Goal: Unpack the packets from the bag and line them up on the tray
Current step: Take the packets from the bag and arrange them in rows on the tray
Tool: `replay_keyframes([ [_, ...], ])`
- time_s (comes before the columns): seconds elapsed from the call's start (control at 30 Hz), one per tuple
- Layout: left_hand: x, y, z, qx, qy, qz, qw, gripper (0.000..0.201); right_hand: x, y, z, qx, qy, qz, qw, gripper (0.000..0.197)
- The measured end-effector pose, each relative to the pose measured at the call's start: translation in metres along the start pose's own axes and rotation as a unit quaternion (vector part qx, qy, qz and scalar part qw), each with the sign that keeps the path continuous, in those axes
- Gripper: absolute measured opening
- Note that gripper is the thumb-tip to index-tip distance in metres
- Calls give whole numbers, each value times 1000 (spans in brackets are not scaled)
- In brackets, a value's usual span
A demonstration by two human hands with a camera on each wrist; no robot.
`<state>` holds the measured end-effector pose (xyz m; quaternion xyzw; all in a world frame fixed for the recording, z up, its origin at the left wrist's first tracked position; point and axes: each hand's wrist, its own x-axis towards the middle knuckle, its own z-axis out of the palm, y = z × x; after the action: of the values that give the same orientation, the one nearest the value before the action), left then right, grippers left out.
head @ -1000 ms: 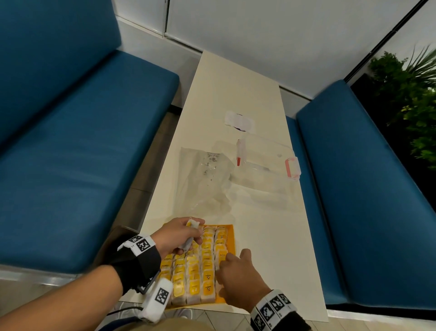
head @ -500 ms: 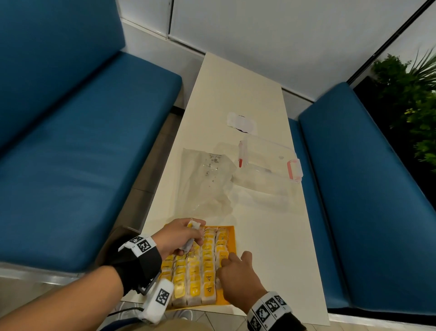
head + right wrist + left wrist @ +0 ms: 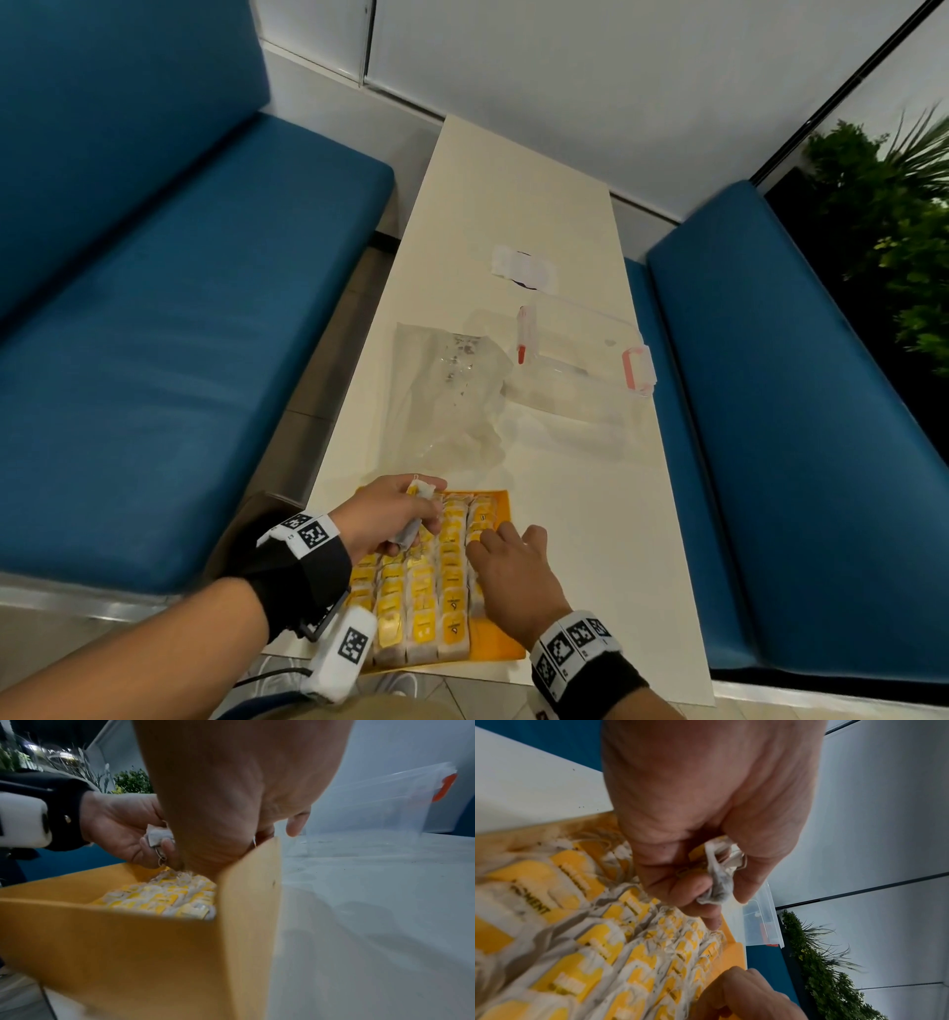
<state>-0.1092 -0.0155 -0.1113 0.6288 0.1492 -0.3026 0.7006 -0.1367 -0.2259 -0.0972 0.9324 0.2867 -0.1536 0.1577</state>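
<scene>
Head view: The orange tray (image 3: 500,651) sits at the near end of the white table (image 3: 513,205). Rows of yellow-and-white packets (image 3: 436,591) fill it from the near wall to the far wall. The left hand (image 3: 390,516) hovers over the tray's far-left corner with its fingers curled around 1 crumpled packet (image 3: 413,514). The right hand (image 3: 513,565) rests on the right-hand rows, fingers extended and close together, fingertips touching the packets. The clear bag (image 3: 447,390) lies flat on the table beyond the tray. A clear container (image 3: 580,370) with red clips lies to the right of the bag.

Left wrist view: The left hand (image 3: 706,811) pinches the crumpled packet (image 3: 718,880) between thumb and curled fingers, just above the rows of packets (image 3: 603,953). The tray (image 3: 738,948) rim shows beyond the rows.

Right wrist view: The right hand (image 3: 231,801) reaches down inside the tray (image 3: 128,953). Its fingertips are hidden; their state cannot be told here. The left hand (image 3: 123,827) grips the packet (image 3: 156,836) over the far rows.
</scene>
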Motion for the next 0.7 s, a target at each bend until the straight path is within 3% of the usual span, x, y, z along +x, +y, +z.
replay_keyframes([
  [0.3, 0, -1, -1, 9, -3, -3, 1000, 27, -16, 5, -4, -17, 44, -39, 998, 20],
  [0.57, -2, 2, -1, -19, -9, -19, 1000, 31, -9, 0, 10, -13, 32, -9, 999, 30],
  [0.7, -9, 8, -3, -88, -50, -40, 994, 52, -10, -1, -4, 57, 92, 22, 994, 18],
])
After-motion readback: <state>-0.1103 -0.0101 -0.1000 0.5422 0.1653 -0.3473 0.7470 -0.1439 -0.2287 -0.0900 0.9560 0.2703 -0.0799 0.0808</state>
